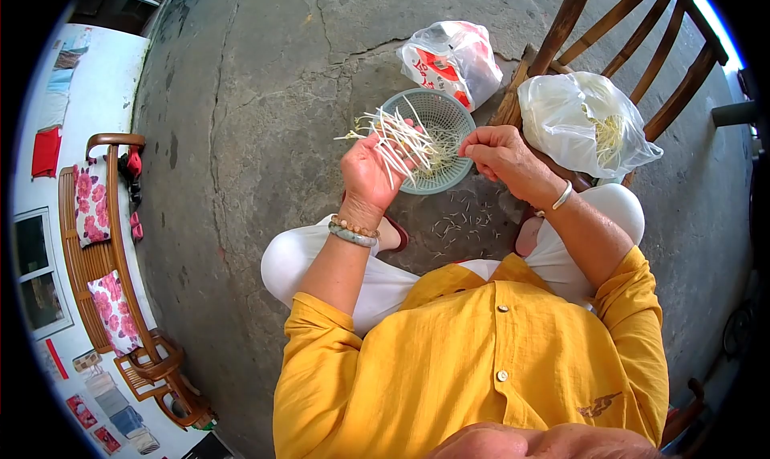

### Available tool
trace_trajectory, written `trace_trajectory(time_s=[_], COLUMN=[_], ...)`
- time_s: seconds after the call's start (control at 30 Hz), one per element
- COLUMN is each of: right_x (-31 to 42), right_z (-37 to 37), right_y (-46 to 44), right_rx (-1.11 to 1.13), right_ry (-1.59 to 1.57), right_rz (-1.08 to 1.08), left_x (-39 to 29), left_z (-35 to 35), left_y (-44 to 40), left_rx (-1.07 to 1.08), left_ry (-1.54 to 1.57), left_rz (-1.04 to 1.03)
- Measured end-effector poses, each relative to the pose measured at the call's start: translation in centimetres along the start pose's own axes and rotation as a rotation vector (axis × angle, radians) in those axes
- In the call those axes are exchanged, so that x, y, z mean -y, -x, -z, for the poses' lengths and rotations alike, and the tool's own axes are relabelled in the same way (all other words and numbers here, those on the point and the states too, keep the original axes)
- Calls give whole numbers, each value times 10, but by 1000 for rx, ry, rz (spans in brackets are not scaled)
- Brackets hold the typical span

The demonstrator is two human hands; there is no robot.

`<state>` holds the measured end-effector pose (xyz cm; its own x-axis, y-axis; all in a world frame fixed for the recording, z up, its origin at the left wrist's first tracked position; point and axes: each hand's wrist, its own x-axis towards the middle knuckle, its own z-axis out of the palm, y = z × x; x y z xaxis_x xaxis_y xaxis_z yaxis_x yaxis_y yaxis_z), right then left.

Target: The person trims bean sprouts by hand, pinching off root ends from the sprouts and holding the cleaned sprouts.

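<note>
My left hand (370, 170) is curled around a bunch of white bean sprouts (403, 142), held over the left part of a grey-green plastic colander (463, 122). More sprouts lie inside the colander, partly hidden by the bunch. My right hand (507, 158) is at the colander's right rim, its thumb and forefinger pinched together. Whatever is between those fingertips, if anything, is too small to make out. Thin pale root bits (465, 218) are scattered on the floor just below the colander.
A wooden chair (618, 14) stands at the upper right, with an open plastic bag of sprouts (553, 110) on its seat. Beyond the colander sits a white-and-red plastic bag (461, 58). A wooden bench (84, 274) with flowered cushions lines the left wall. The concrete floor (265, 98) is cracked.
</note>
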<state>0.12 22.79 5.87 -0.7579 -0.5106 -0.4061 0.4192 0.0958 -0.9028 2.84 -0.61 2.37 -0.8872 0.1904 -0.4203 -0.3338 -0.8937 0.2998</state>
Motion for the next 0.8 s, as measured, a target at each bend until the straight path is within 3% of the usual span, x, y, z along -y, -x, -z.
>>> trace_trajectory(time_s=[0.63, 0.73, 0.8], right_x=[1, 2, 1], right_z=[-1, 0, 0], right_y=[1, 2, 2], right_rx=[0, -6, -24], right_ry=[8, 19, 21], right_rz=[7, 11, 24], left_x=[2, -1, -2], left_z=[-4, -5, 12], left_y=[-11, -7, -14], left_rx=[-10, -60, -210], left_ry=[-76, -132, -578], left_rz=[-92, -15, -85])
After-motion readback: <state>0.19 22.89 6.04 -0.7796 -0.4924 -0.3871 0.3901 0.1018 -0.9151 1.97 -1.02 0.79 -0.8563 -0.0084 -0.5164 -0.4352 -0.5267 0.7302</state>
